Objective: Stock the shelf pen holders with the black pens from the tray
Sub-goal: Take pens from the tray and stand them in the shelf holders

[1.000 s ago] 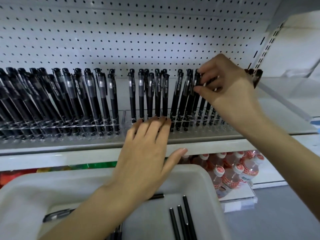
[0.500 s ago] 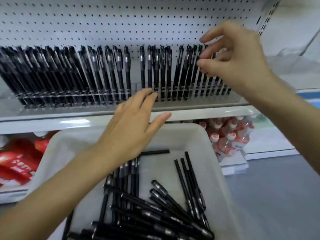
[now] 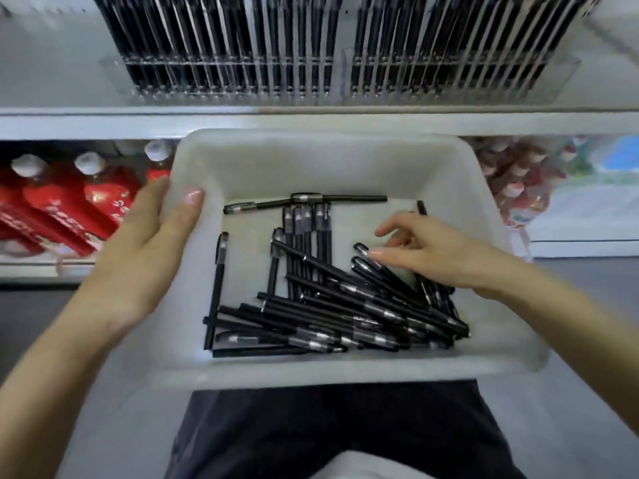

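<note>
Currently, in the head view, my left hand (image 3: 138, 257) is gripping the left wall of the white tray (image 3: 311, 146). The thumb is hooking over the rim to the inside, and the fingers are wrapping round the outside.

My right hand (image 3: 439, 257) is reaching into the tray from the right. Its fingers are lying loosely spread and only slightly bent, and it is holding nothing. The thumb tip is touching the cap end of one pen at the top of the pile.

The black pens (image 3: 345, 305) are lying loose in the tray, most of them crossing one another in a heap toward the near right corner. A few are lying apart along the far and left sides.

Above the tray, the pen holders (image 3: 242, 74) are standing side by side on the shelf (image 3: 103, 122), packed with upright pens in rows.

Red bottles (image 3: 69, 202) are sitting below the shelf on the left.
</note>
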Demonstrator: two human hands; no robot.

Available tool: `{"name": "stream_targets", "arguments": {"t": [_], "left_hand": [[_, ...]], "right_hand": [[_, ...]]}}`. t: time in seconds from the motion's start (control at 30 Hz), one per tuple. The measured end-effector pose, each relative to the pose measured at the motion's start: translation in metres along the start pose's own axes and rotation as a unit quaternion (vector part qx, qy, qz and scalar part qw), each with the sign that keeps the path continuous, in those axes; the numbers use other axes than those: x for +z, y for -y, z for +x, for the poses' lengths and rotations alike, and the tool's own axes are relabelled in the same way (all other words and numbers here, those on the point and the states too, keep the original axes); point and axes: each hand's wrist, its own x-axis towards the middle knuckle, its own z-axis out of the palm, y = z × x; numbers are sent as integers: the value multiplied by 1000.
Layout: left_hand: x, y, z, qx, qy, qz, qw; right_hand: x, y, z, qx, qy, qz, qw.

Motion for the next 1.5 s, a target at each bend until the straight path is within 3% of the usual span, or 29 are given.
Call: {"name": "stream_targets", "arguments": {"t": [0.27, 0.63, 0.77, 0.93, 1.23, 1.37, 1.5], "left_hand": [[5, 3, -6, -7, 4, -16, 1000], [10, -1, -7, 47, -3, 121, 992], [13, -11, -5, 113, -45, 152, 981], [31, -37, 12, 160, 11, 156, 975], [92, -120, 60, 259, 84, 166, 948], [122, -147, 76, 321, 90, 200, 921], [148, -164, 95, 333, 87, 197, 918]], "right_hand": [[19, 2, 3, 42, 28, 0, 999], [20, -5, 10, 34, 21, 12, 999], [14, -1, 11, 12, -12, 61, 998], [-19, 17, 7, -29, -50, 144, 988], [-121, 37, 9, -202, -260, 129, 935], [-160, 38, 18, -235, -371, 138, 888], [-192, 33, 39, -237, -450, 137, 850]]}}
